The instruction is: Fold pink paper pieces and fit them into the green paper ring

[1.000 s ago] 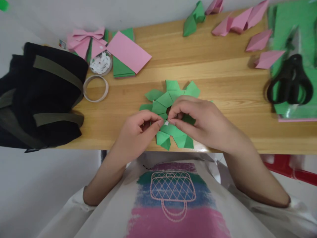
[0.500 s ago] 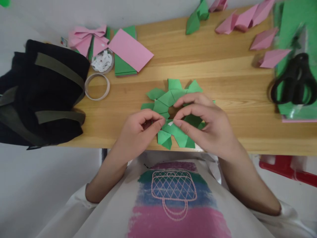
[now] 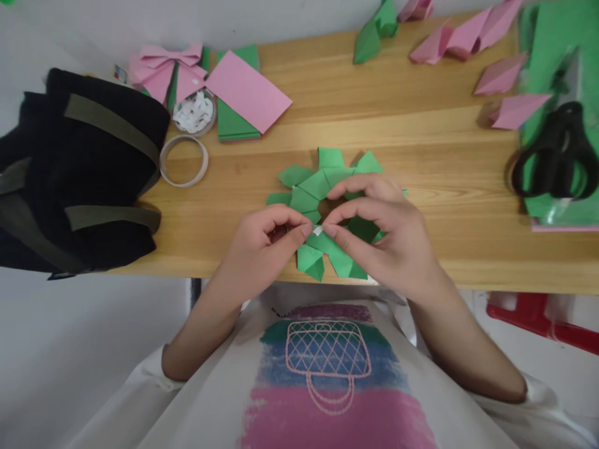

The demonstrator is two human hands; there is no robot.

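A wreath-like ring of folded green paper with pointed flaps lies near the table's front edge, between my two hands. My left hand pinches at the ring's near left side, thumb and forefinger together. Between the fingertips of both hands shows a small white strip, lying against the green paper. My right hand closes thumb and forefinger at the strip's right end, its other fingers curved over the ring's opening. The right part of the ring is hidden under my right hand.
Left are a black bag, a tape roll, a round container of white scraps, a pink paper bow and a pink sheet on green paper. Right are folded pink pieces and black-handled scissors.
My right hand has moved slightly left, its fingertips closer to my left ones. The white strip now sits a little further left and stands out more from the green paper.
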